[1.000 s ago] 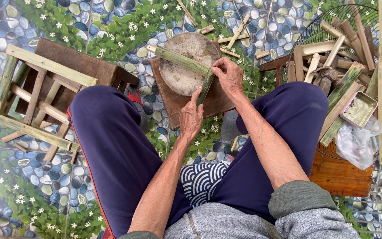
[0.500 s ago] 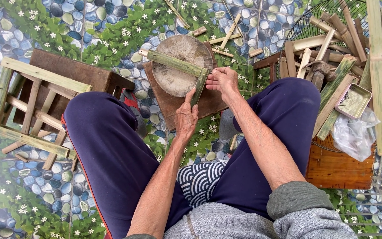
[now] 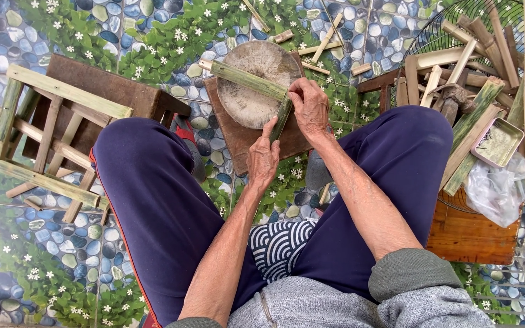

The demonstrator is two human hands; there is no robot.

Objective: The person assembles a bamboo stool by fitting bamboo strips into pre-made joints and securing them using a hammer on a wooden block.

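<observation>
A seated person in dark blue trousers works green bamboo over a round wooden block (image 3: 253, 82) at the upper centre of the frame. The right hand (image 3: 309, 104) closes its fingers around the near end of a long bamboo stick (image 3: 247, 79), which lies slanting across the block's pale, worn top, its skin green with a lighter cut end at the upper left. The left hand (image 3: 263, 159), just below, pinches a shorter bamboo strip (image 3: 281, 118) between thumb and fingers; that strip is dark green, narrow and stands nearly upright in the picture, its top meeting the long stick beside the right hand. The block sits on a brown board (image 3: 247, 141) on a floor patterned with pebbles and leaves. A bamboo frame (image 3: 44, 136) rests on a dark stool at the left; cut bamboo pieces (image 3: 457, 67) and a metal tray (image 3: 497, 143) fill the upper right.
</observation>
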